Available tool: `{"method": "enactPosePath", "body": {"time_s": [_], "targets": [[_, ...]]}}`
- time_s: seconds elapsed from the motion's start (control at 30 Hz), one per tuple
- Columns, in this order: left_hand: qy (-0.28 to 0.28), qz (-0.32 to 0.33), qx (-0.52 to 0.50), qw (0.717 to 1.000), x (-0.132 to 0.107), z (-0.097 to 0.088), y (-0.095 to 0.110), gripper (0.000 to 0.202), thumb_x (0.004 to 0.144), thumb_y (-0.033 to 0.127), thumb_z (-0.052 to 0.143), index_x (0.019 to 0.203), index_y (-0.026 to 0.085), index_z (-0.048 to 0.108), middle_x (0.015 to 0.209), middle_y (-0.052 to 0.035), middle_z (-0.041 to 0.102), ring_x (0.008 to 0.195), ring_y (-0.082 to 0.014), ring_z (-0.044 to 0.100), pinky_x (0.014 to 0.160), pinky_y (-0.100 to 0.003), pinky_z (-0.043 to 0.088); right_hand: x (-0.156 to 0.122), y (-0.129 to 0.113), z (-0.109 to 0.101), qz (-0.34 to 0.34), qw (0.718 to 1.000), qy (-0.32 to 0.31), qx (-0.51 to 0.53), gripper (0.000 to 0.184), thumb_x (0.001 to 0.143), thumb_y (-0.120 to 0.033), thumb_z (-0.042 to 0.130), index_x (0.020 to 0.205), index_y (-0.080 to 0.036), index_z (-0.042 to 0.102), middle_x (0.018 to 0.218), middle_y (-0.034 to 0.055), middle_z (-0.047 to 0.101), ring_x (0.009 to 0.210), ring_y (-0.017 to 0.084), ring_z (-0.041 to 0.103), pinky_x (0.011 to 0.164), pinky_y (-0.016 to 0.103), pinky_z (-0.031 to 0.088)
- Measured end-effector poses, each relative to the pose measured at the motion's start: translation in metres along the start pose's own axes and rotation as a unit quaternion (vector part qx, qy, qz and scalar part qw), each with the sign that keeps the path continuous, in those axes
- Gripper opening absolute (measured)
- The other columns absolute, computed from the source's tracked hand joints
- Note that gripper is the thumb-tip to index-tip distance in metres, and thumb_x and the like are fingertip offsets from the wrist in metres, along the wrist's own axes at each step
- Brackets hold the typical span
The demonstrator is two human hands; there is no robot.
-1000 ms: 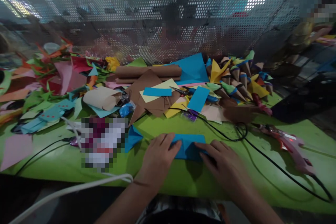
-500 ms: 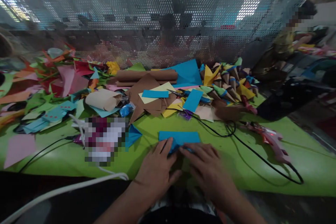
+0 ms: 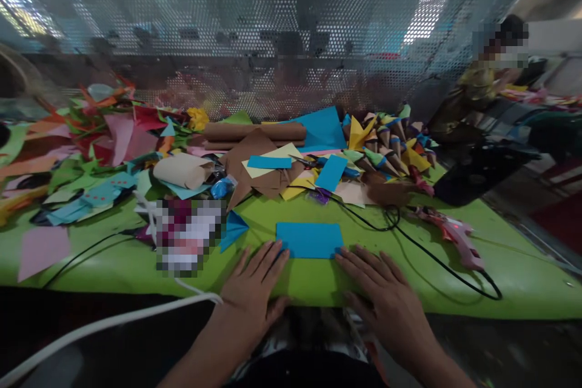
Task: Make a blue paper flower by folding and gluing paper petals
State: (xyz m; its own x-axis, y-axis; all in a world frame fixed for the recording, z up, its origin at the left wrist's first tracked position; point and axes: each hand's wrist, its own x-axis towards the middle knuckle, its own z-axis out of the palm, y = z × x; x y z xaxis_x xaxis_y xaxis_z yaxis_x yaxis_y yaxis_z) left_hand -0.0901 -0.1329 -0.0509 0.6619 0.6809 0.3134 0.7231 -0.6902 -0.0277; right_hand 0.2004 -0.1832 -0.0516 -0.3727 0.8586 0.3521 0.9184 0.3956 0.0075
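Observation:
A blue paper rectangle (image 3: 310,240) lies flat on the green tabletop (image 3: 313,282) in front of me. At its lower left corner rest the fingertips of my left hand (image 3: 254,282), palm down with the fingers stretched out. My right hand (image 3: 382,285) lies open in the same way, its fingertips at the lower right corner. Neither hand grips the paper. A folded blue paper piece (image 3: 234,230) sits to the left, beyond my left hand. Farther back are two more blue strips, one (image 3: 269,162) on pale yellow paper and one (image 3: 331,173) tilted.
A pink glue gun (image 3: 459,233) with a black cord lies at right. A blurred-out object (image 3: 191,236) and a white cable (image 3: 113,318) are at left. Brown paper rolls (image 3: 254,131), paper cones (image 3: 386,139) and coloured scraps (image 3: 122,139) line the back. Another person (image 3: 477,82) is at far right.
My hands have moved apart, from the middle of the blue paper to its two lower corners. The paper's near edge, raised and covered by fingers before, now lies flat.

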Motion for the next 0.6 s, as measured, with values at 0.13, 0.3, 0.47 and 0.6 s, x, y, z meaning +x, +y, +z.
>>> {"method": "enactPosePath", "body": {"time_s": [0.13,0.3,0.47,0.6], "targets": [[-0.001,-0.01,-0.002,1.0,-0.002,0.0,0.003,0.061,0.094,0.036,0.047,0.151,0.019,0.031,0.156,-0.0055,0.038,0.139,-0.0281,0.041,0.112,-0.05,0.03,-0.007,0.013,-0.003,0.041,0.998,0.049,0.023,0.036,0.095,-0.026,0.052,0.13,-0.025,0.057,0.133,0.0019,0.065,0.126,0.027,0.056,0.105,0.047,0.036],[0.0,-0.04,-0.032,0.999,-0.003,0.004,0.007,0.056,0.094,0.037,0.049,0.146,0.019,0.038,0.157,-0.0055,0.037,0.142,-0.0267,0.037,0.114,-0.052,0.029,0.022,0.021,-0.01,0.091,0.99,0.066,0.087,0.024,0.097,-0.032,0.05,0.114,-0.023,0.065,0.124,0.0076,0.069,0.113,0.027,0.062,0.094,0.044,0.046],[-0.004,-0.052,-0.061,0.997,-0.005,0.003,0.007,0.054,0.094,0.037,0.051,0.144,0.02,0.041,0.157,-0.0083,0.036,0.143,-0.0275,0.036,0.116,-0.053,0.03,0.073,0.022,0.0,0.076,0.987,-0.039,0.134,0.057,0.086,-0.036,0.066,0.139,-0.021,0.052,0.138,0.0126,0.058,0.124,0.033,0.054,0.1,0.051,0.043],[-0.002,-0.075,-0.102,0.992,-0.003,0.001,0.004,0.059,0.093,0.033,0.053,0.148,0.021,0.036,0.158,-0.0103,0.035,0.143,-0.0263,0.037,0.117,-0.049,0.031,0.089,0.026,0.008,0.084,0.982,-0.069,0.158,0.067,0.078,-0.029,0.072,0.141,-0.021,0.05,0.123,0.0131,0.064,0.112,0.033,0.059,0.093,0.05,0.047]]}}
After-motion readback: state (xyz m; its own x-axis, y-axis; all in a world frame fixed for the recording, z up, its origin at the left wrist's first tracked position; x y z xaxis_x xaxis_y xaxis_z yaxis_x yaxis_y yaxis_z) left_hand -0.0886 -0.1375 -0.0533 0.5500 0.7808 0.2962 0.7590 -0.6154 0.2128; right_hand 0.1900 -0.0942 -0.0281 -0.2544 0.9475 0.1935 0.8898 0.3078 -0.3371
